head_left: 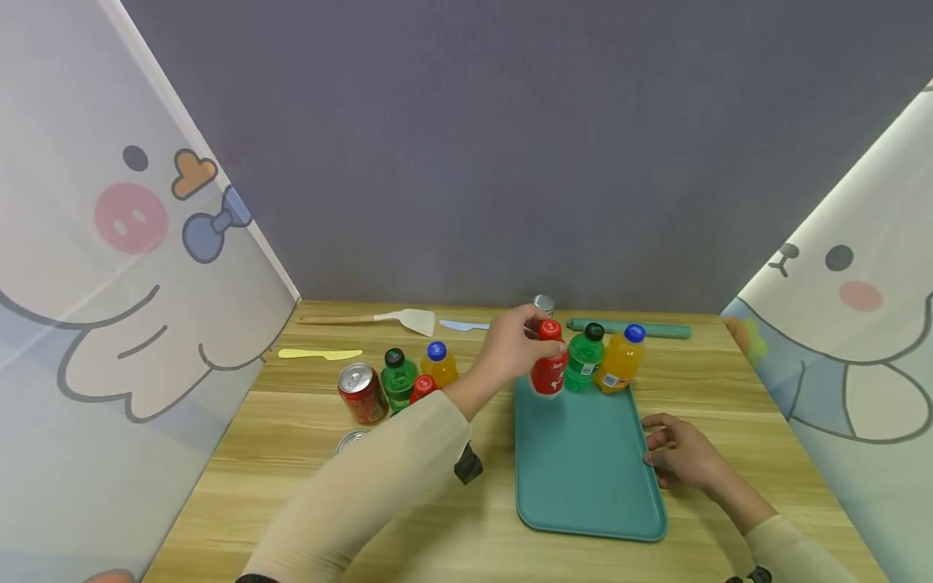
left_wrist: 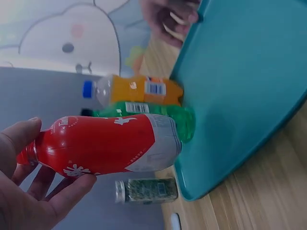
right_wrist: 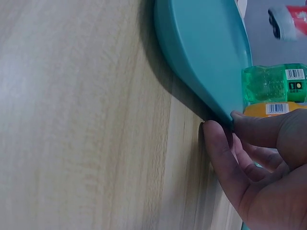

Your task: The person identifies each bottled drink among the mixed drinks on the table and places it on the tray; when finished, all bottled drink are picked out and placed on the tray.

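Note:
My left hand [head_left: 515, 344] grips a red bottle [left_wrist: 105, 143] with a red cap around its neck and upper body, over the back left of the teal tray [head_left: 583, 478]. On the tray's far end stand a green bottle [head_left: 585, 358] with a black cap and an orange drink bottle [head_left: 621, 360] with a blue cap, side by side. My right hand [head_left: 681, 453] is at the tray's right edge. In the right wrist view its thumb lies on the rim and a fingertip sits low against the outer wall, pinching the edge.
Left of the tray are a red can [head_left: 362, 394], another green bottle [head_left: 398, 379], an orange bottle [head_left: 440, 366] and a red-capped bottle [head_left: 423, 386], partly behind my sleeve. Behind lie a spatula [head_left: 415, 321], a yellow knife [head_left: 321, 354], a green rod [head_left: 656, 330] and a seasoning jar [left_wrist: 148, 190].

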Action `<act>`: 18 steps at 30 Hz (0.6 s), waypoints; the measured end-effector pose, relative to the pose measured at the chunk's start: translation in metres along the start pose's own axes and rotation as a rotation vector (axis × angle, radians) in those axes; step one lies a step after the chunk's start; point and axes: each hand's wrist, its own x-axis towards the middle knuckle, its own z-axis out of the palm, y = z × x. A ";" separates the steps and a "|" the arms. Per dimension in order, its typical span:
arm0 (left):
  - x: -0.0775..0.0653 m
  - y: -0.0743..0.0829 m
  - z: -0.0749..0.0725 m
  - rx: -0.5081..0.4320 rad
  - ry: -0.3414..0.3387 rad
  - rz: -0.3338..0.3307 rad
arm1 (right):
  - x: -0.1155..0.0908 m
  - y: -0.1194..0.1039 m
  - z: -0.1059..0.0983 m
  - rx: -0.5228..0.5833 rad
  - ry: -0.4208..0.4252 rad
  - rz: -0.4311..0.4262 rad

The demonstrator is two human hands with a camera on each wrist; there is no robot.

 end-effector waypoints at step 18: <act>0.044 -0.030 0.031 0.121 0.101 -0.077 | 0.002 0.000 0.000 -0.007 0.011 0.013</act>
